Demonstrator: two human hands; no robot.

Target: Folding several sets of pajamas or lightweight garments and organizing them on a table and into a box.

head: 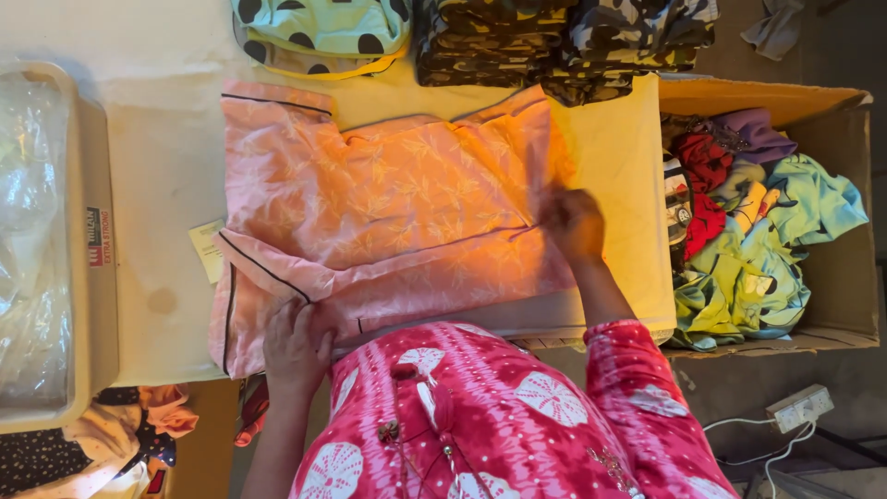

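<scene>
A pink leaf-patterned garment with dark piping [388, 208] lies partly folded on a pale yellow table top [619, 157]. My left hand [296, 346] presses flat on its near lower edge, close to my body. My right hand [573, 222] rests on the garment's right edge, fingers pinching or smoothing the cloth there; the motion blurs it. A small paper tag [205, 248] pokes out from under the garment's left side.
Folded camouflage clothes [564, 42] and a green dotted garment [319, 32] lie at the far edge. A cardboard box [832, 305] full of mixed colourful clothes stands to the right. A beige tray holding clear plastic [42, 240] is at the left. A power strip [799, 408] lies on the floor.
</scene>
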